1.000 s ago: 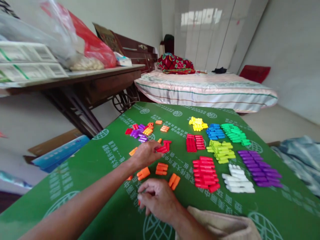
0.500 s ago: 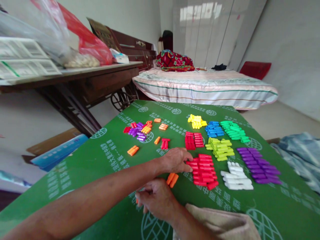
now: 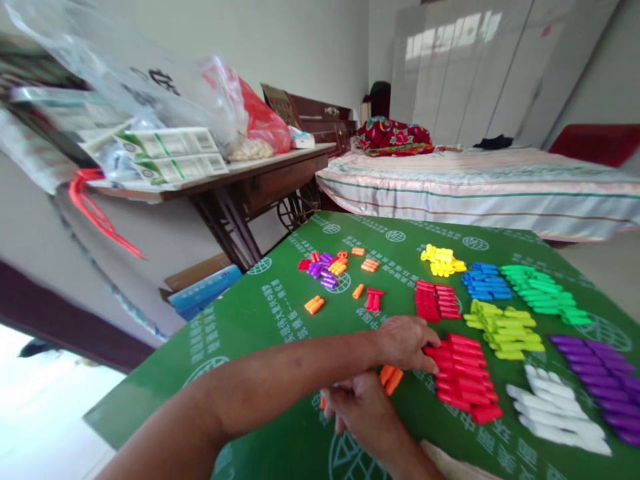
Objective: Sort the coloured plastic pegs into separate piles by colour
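My left hand [image 3: 407, 341] reaches across from the lower left, its fingertips pinched on the end of a red plastic tube [image 3: 431, 351] at the left edge of a red stack [image 3: 463, 380]. Below that forearm, my right hand [image 3: 361, 405] is held low over the green table, fingers curled. A bit of orange plastic [image 3: 323, 401] shows beside its fingertips; whether the fingers grip it is hidden. Between both hands lie orange tubes [image 3: 391, 379], partly covered by the left wrist.
Sorted tubes lie on the green table [image 3: 270, 373]: dark red [image 3: 436, 301], yellow [image 3: 443, 260], blue [image 3: 485, 282], green [image 3: 543, 292], lime [image 3: 503, 328], white [image 3: 557, 407] and purple [image 3: 597, 380]. A mixed pile [image 3: 323, 267] sits farther left. A cluttered desk [image 3: 280, 160] stands beyond.
My view has swung left, so everything appears farther right and more of the desk shows. Both hands stay nearly in place relative to the table.
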Available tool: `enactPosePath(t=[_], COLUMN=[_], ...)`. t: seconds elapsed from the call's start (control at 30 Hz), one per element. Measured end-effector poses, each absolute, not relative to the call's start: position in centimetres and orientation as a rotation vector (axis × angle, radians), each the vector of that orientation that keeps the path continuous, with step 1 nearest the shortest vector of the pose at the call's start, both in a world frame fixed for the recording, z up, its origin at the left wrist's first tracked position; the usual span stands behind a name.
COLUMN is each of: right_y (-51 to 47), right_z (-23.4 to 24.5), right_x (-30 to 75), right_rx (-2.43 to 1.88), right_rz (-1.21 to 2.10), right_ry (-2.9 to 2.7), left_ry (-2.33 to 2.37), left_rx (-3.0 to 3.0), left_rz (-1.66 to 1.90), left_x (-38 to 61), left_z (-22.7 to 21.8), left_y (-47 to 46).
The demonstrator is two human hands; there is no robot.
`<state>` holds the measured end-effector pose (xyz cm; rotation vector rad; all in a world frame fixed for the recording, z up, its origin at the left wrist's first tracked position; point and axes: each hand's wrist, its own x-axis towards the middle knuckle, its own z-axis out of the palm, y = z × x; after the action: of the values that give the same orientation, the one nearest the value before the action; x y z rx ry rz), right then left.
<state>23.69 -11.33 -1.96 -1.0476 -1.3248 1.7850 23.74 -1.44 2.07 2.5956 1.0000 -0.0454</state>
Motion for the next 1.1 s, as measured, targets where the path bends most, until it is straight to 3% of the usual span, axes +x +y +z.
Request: enactPosePath(t=[0.27,0.63,1.1], right_y=[-11.4,-11.4,-12.8], right_z=[-2.6,-1.6,0.1], right_x=[23.7,24.2,24.5], right_rx=[-1.027,-0.963,-0.888], right_rz=[1.776,1.806,1.563], right_ry=[-1.391,-1.396,-1.707], left_ry=[1.020,1.247,1.460], left_rx=[2.520,2.508,2.454], left_rz=[-0.025,0.276,0.614], left_x=[23.2,16.4,7.2], left_z=[2.2,3.7,1.8], left_y=[-1.6,-1.2,-7.4])
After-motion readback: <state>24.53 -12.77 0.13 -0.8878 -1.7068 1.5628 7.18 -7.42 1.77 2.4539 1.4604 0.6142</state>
